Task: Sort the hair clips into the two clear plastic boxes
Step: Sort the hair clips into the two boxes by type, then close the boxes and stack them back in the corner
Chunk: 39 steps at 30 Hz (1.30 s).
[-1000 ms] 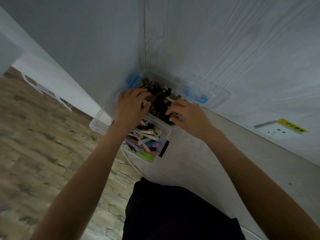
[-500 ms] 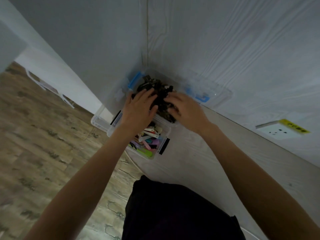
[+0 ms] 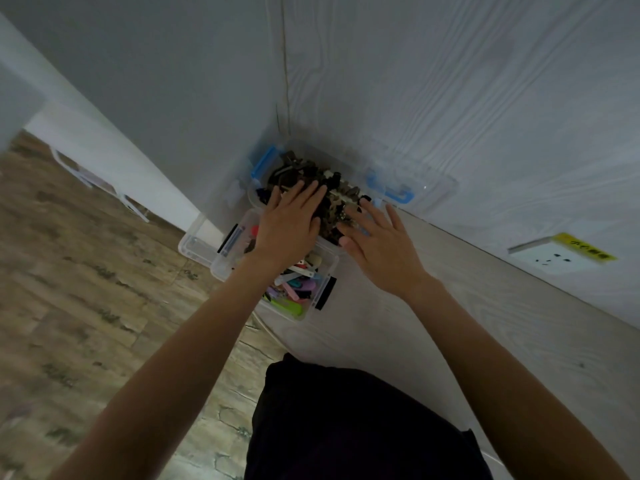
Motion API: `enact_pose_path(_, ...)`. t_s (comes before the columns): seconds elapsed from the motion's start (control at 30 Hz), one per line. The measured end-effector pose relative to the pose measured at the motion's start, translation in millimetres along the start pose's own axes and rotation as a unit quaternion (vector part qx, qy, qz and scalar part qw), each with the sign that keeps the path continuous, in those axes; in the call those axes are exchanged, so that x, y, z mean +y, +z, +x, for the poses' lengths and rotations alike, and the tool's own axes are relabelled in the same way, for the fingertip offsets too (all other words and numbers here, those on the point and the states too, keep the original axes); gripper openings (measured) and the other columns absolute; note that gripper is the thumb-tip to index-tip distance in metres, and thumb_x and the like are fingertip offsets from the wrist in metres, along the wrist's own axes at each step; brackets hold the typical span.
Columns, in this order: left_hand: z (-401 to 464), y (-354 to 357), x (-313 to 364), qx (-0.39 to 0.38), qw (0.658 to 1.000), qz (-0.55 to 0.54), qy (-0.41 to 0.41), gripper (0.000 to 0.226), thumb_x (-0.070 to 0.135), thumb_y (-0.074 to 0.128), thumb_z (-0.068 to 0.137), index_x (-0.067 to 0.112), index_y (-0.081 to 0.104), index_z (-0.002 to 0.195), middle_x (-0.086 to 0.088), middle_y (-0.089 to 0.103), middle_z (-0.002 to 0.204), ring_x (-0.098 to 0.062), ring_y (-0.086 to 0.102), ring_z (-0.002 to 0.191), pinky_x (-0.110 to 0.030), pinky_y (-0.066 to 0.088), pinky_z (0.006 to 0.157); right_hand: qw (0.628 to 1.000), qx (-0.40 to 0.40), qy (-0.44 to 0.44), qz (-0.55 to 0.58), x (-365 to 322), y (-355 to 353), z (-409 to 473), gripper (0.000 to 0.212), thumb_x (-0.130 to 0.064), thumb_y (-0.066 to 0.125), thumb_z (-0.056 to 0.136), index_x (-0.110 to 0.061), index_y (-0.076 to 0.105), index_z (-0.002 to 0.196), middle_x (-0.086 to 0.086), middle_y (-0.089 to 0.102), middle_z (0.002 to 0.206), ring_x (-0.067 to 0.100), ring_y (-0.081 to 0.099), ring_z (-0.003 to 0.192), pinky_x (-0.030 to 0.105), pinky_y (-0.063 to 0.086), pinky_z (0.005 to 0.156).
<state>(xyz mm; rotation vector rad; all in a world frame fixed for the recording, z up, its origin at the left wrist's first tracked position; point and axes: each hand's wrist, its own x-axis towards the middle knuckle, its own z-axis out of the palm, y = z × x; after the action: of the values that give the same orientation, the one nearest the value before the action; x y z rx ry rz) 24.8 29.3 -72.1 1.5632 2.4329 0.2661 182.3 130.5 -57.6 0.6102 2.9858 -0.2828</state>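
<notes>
Here the left hand [image 3: 289,221] lies flat, fingers straight, pressing on the heap of dark hair clips [image 3: 313,181] in the far box [image 3: 349,168], while the right hand [image 3: 379,242] rests spread and relaxed at that heap's right edge, holding nothing. The near box [image 3: 325,271], touching the far one on the pale counter [image 3: 433,323], holds the coloured clips [image 3: 294,289]. Judging by looks, the clips are light, stiff and springy and likely to tangle, so pinching one by its body should lift it free.
</notes>
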Motion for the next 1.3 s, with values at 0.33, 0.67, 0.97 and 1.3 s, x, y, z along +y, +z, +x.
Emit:
enact_pose_path(0.33,-6,7,8,-0.015,0.998,0.048,0.028,0.060,0.053,0.008,0.094,0.027,0.011,0.148,0.004,0.009,0.158,-0.018,0.004,0.146,-0.050,-0.009,0.113,0.977,0.197,0.053,0.067,18,-18,6,0.037,-0.035,0.038,0.097,-0.015,0.060,0.118,0.007,0.056,0.129,0.028,0.044,0.126,0.041,0.031,0.106)
enact_pose_path(0.67,-22,-8,-15,0.041,0.988,-0.043,-0.144,0.088,0.066,0.050,0.080,0.020,0.017,0.147,-0.018,0.009,0.155,-0.038,0.005,0.143,-0.050,0.013,0.116,0.941,0.221,0.236,-0.102,55,-28,19,0.042,0.003,0.062,0.074,-0.004,0.054,0.114,0.018,0.062,0.101,0.036,0.056,0.096,0.039,0.045,0.074)
enact_pose_path(0.97,-23,-13,-20,0.039,0.987,-0.074,-0.140,0.101,0.069,0.053,0.075,0.015,0.011,0.148,-0.009,0.011,0.157,-0.030,0.008,0.144,-0.043,0.011,0.117,0.887,0.452,0.045,-0.081,29,-75,0,0.012,-0.006,0.061,0.085,-0.011,0.067,0.094,0.006,0.068,0.081,0.020,0.060,0.070,0.026,0.041,0.062)
enact_pose_path(1.3,-17,-37,-22,0.206,0.796,-0.511,-0.251,0.038,0.028,0.043,0.089,0.019,0.058,0.122,-0.008,0.057,0.129,-0.024,0.053,0.119,-0.038,0.038,0.108,0.992,0.095,0.071,-0.034,-42,1,10,0.040,-0.043,0.040,0.087,-0.017,0.062,0.107,0.017,0.058,0.125,0.043,0.054,0.113,0.059,0.042,0.096)
